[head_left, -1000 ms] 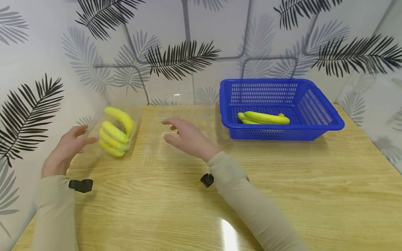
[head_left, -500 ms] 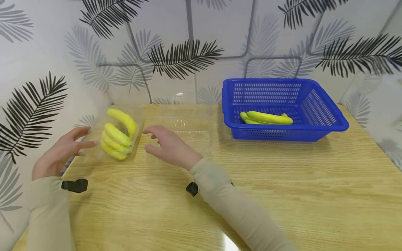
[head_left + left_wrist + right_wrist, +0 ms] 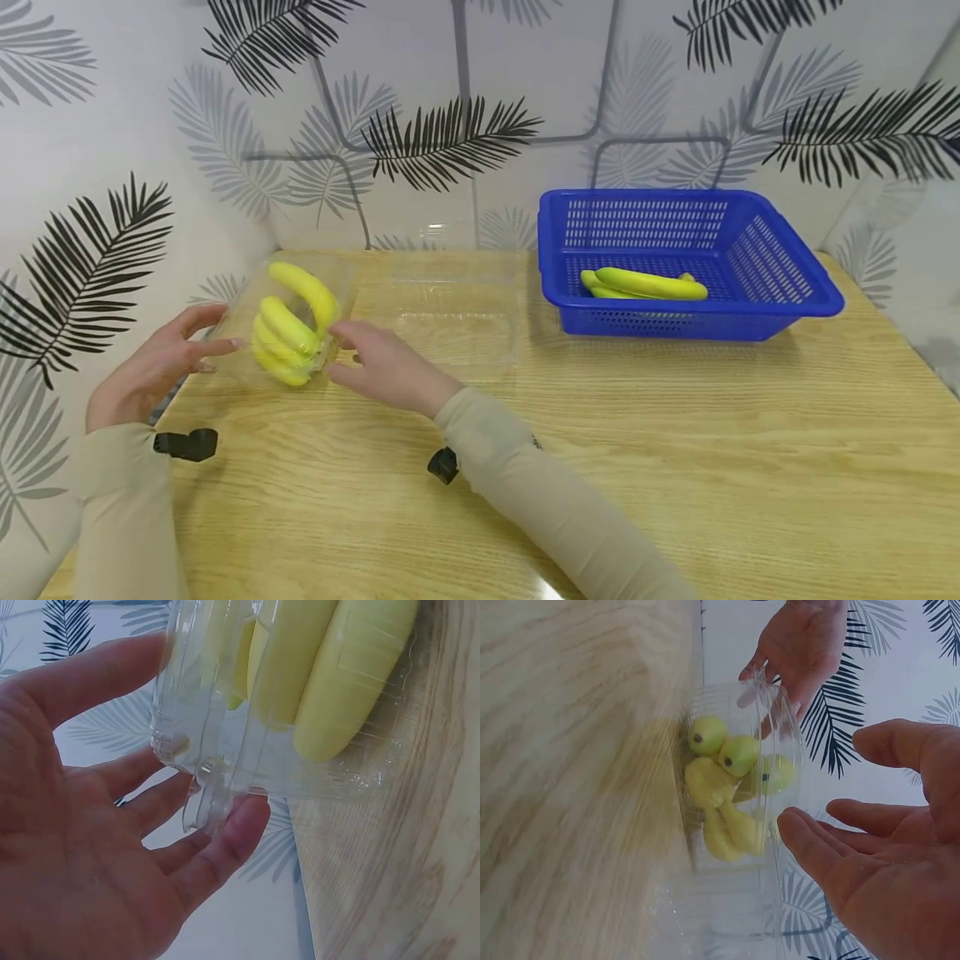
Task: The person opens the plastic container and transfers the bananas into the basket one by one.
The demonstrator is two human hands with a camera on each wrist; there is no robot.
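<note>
Just near the back left corner of the desk (image 3: 337, 492) sits a clear box (image 3: 300, 780), thin, shiny and see-through. Inside lie bananas (image 3: 288, 325), smooth, yellow and a bit bent. From above one lies by itself on the far side, and the others lie close in a bunch. I see at least four, but I cannot count them for sure through the plastic. Some have small dark dots on their tips.

Two hands are at this one box. At its left end is the left hand (image 3: 157, 362), with its fingers spread round the corner where the plastic tabs stick out. At its right end is the right hand (image 3: 386, 367), with its fingers spread and their tips right by the plastic. I cannot tell how hard either one touches.

Beside it, by the middle of the desk's back edge, is one more clear plastic box (image 3: 453, 279). Toward the back right corner is one blue basket (image 3: 690, 305) with lots of little holes. It holds at least three greenish yellow bananas (image 3: 652, 284). Behind the desk is a pale wall (image 3: 525, 67) with black and gray leaves.
</note>
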